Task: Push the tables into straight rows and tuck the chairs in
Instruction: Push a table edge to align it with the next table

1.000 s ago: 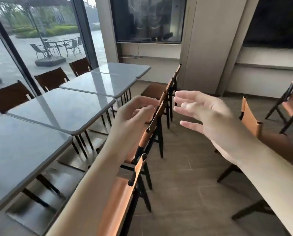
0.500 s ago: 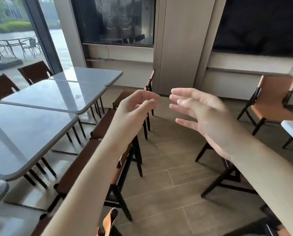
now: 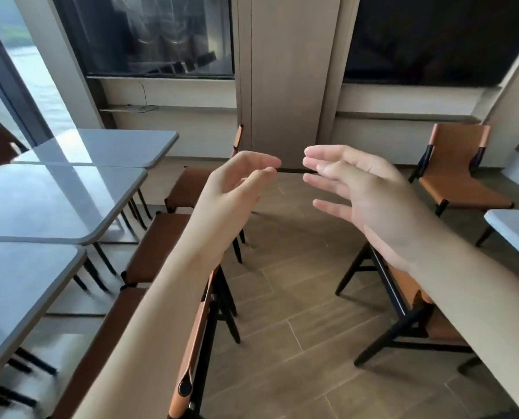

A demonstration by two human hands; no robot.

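Both hands are up in the air and hold nothing: the left hand [image 3: 237, 189] is loosely curled, the right hand [image 3: 357, 189] flat. The grey square benches [image 3: 55, 201] sit in a row by the window, with brown leather chairs [image 3: 158, 246] beside them. Another brown chair [image 3: 460, 170] stands away by the far wall, so I think it needs tucking in next.

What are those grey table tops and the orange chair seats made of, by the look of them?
Table tops: smooth, glossy grey, mirroring the window light; probably laminate or polished stone, which one is unclear.
Chair seats: tan, matte and slightly sagging like a sling; likely leather or imitation leather.
Chair legs: thin, black and satin; painted metal or wood.
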